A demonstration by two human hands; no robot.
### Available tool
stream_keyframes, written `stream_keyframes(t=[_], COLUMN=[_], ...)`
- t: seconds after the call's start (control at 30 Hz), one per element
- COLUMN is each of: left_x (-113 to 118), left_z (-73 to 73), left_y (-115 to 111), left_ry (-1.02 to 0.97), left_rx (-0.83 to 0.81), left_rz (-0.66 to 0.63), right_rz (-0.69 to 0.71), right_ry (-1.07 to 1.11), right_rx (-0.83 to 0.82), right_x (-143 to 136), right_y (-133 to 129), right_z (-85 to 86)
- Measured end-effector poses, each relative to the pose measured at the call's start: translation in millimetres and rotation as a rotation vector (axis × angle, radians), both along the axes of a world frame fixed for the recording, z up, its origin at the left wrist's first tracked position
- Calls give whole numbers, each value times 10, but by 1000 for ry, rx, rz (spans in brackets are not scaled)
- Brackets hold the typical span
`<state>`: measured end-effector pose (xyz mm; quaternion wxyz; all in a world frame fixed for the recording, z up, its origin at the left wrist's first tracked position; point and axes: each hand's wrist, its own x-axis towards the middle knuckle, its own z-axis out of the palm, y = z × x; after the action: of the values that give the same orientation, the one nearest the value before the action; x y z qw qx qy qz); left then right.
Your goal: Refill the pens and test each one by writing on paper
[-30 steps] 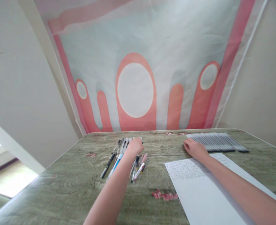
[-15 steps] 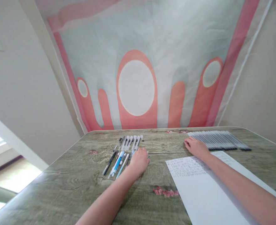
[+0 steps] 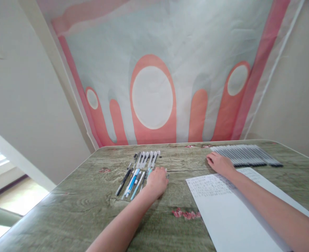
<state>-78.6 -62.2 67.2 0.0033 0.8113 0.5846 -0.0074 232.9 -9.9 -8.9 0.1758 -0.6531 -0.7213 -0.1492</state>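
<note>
Facing one pink-and-grey wall hanging [image 3: 180, 38] across one grey-green wood-grain table [image 3: 70, 210]; cannot tell grip of left hand [image 3: 157, 181], over several slim pens [image 3: 132, 184], or right hand [image 3: 221, 164].

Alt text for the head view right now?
The person's left hand partly covers a cluster of slim assorted pens on a green wood-grain table. The right hand is beside a row of clear, black-ended pens, forearm across white paper.

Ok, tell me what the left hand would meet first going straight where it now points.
Beyond the pens around it, the left hand would probably cross the tabletop and meet the patterned wall covering first, though depth is unclear.
</note>
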Motion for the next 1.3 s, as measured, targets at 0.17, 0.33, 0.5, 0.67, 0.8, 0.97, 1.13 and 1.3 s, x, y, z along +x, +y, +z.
stream_keyframes(t=[0.17, 0.33, 0.5, 0.67, 0.8, 0.97, 1.13, 1.3], left_x=[41, 48, 67, 41, -23, -27, 124, 230], left_z=[12, -25, -27, -92, -126, -144, -125, -89], left_y=[-22, 5, 14, 81, 203, 319, 333, 334], left_ry=[-26, -65, -58, -60, -107, -155, -183, -225], left_rx=[-22, -28, -43, 1, -54, -144, -176, -206], left_rz=[-9, 23, 22, -9, -16, -2, -1, -18], right_rz=[4, 2, 9, 5, 2, -3, 3, 4], right_ry=[4, 5, 12, 9, 14, 8, 15, 2], right_rx=[-11, -19, -28, -34, -25, -23, -23, -30], right_x=[-21, -28, -32, -31, -27, -29, -17, -15], right_y=[-25, -28, -32, -42, -44, -38, -30, -27], right_z=[37, 47, 52, 64, 60, 39, 29, 28])
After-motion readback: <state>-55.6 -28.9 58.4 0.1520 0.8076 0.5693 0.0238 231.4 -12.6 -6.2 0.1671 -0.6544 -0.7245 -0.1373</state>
